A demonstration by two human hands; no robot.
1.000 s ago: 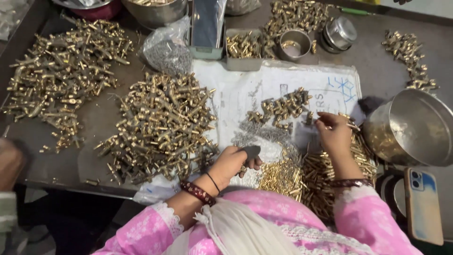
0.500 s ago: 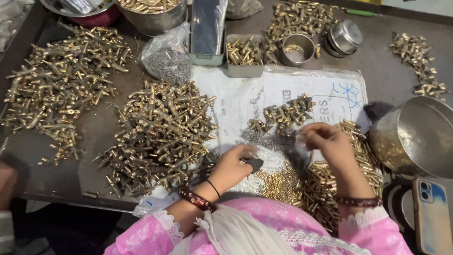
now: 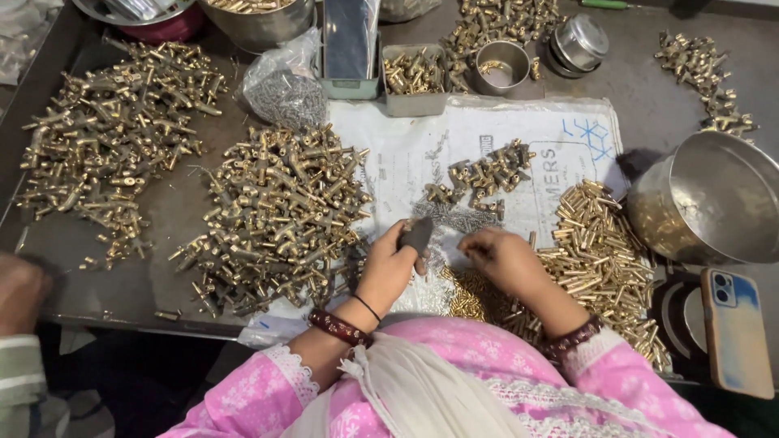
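Left hand (image 3: 389, 272) grips dark tool (image 3: 417, 234); right hand (image 3: 503, 259) curled beside it, contents hidden

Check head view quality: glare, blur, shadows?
Head view: sharp in the centre; glare on the steel pot and the brass pins; soft shadow beside the left hand; the other person's hand at the left edge is blurred; the lower edge is dim.

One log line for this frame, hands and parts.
left hand: holds small dark tool | right hand: fingers curled over white sheet | beside: brass tube pile, steel bowl
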